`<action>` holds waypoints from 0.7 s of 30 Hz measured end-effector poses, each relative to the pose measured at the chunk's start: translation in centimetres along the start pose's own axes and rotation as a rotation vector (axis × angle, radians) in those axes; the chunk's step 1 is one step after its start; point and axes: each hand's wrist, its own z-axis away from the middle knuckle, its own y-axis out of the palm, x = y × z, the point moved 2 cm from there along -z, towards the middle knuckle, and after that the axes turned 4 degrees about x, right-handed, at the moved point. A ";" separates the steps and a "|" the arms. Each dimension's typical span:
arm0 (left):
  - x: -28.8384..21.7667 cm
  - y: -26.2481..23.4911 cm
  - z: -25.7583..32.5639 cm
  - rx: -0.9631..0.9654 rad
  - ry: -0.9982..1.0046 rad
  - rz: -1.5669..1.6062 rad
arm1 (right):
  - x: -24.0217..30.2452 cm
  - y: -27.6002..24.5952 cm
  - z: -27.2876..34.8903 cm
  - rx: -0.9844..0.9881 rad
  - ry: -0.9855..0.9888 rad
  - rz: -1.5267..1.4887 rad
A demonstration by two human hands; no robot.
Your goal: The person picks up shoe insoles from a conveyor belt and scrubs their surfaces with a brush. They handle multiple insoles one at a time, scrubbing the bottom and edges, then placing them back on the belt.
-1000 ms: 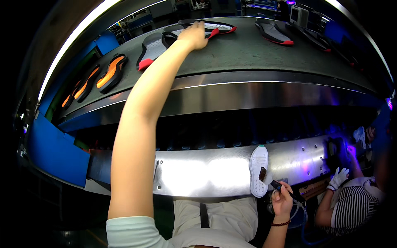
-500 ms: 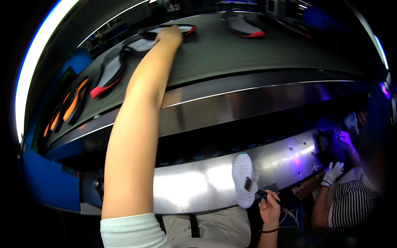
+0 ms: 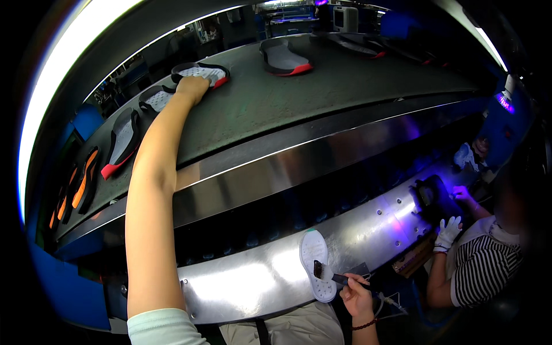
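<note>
My left arm reaches across to the far side of a dark belt. There my left hand point(image 3: 194, 89) is closed at the near edge of a black shoe sole point(image 3: 202, 72) with a pale dotted inside and a red end; its fingertips are mostly hidden. Low in the view, my right hand point(image 3: 356, 296) grips a flat brush point(image 3: 341, 279) by its dark handle. The brush's dark bristles lie over a white shoe sole point(image 3: 314, 246) with small dots, which rests lengthwise across a shiny metal ledge point(image 3: 230, 290).
Other soles ride on the belt point(image 3: 253, 112): a red-ended grey one point(image 3: 286, 58), another at the left point(image 3: 122, 138), and orange-and-black ones point(image 3: 85, 181). A metal rail point(image 3: 276, 149) borders it. At right, a co-worker's white-gloved hand point(image 3: 447, 234) is beside a dark object under purple light.
The whole view has shifted, so the belt and soles appear farther left. My left hand stays at the same sole, and my right hand still holds the brush over the white sole.
</note>
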 end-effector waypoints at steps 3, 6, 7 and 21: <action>-0.2 -1.5 1.7 -0.032 0.134 0.055 | 0.1 0.1 0.2 0.030 -0.014 0.010; -0.6 -2.8 4.3 -0.133 0.284 0.171 | 0.3 0.5 0.3 0.056 -0.007 -0.016; -0.9 -3.2 4.9 -0.170 0.295 0.193 | 0.4 0.6 0.3 0.051 -0.001 -0.031; -4.4 -3.0 1.2 -0.032 0.142 0.182 | 0.9 -1.5 -0.4 -0.018 0.134 -0.013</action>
